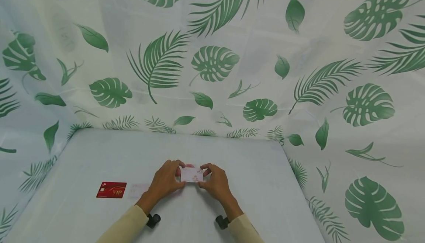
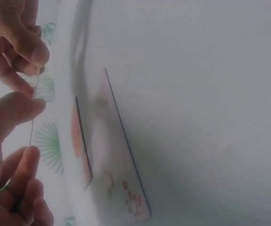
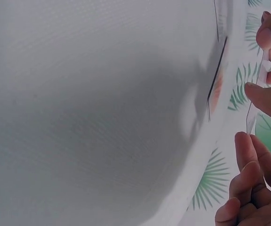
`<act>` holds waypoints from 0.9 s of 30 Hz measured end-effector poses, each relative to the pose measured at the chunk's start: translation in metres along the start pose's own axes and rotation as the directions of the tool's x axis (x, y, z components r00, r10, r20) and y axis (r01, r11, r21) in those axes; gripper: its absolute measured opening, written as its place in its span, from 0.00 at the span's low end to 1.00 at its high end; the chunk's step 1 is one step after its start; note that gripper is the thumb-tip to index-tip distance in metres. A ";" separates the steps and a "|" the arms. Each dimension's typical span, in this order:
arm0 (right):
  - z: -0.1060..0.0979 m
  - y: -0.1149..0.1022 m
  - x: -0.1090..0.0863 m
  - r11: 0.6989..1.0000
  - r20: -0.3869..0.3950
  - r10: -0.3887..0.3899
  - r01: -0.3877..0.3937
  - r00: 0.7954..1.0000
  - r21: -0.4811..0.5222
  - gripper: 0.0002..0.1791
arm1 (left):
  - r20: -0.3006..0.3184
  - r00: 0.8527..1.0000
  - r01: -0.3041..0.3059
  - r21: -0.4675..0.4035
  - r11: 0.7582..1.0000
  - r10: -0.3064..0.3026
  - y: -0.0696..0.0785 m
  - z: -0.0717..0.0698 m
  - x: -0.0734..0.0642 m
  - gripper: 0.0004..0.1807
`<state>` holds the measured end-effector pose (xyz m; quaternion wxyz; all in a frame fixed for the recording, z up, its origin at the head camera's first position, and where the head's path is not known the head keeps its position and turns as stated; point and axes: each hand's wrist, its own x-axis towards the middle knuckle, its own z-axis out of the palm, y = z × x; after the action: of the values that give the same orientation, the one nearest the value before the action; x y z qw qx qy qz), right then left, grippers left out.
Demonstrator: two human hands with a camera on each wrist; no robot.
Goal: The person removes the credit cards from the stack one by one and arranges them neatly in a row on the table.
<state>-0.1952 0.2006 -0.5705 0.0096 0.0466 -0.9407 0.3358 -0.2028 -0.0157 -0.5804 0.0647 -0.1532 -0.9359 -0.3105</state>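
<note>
Both hands hold a small pale card with a pinkish flower print (image 1: 191, 175) above the white table, its face toward the head camera. My left hand (image 1: 167, 179) pinches its left edge between thumb and fingers, and my right hand (image 1: 216, 182) pinches the right edge. From the left wrist, the held card (image 2: 32, 125) appears edge-on as a thin line. Below it on the table lies a pale card with red blossoms (image 2: 121, 179), with an orange-tinted card (image 2: 81, 143) beyond it.
To the left on the white table (image 1: 265, 198) lie a red VIP card (image 1: 111, 190) and a pale card (image 1: 138, 190) beside it, partly behind the left wrist. White sheeting with green leaf prints (image 1: 216, 64) rises at the back and both sides.
</note>
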 end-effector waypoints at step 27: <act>-0.010 0.006 -0.018 1.000 0.004 -0.004 0.005 1.000 -0.026 0.30 | -0.005 1.000 -0.029 -0.002 1.000 0.029 0.009 0.010 -0.013 0.29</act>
<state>-0.1778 0.2129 -0.5671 0.0093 0.0492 -0.9449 0.3236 -0.1879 -0.0065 -0.5863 0.0713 -0.1659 -0.9331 -0.3109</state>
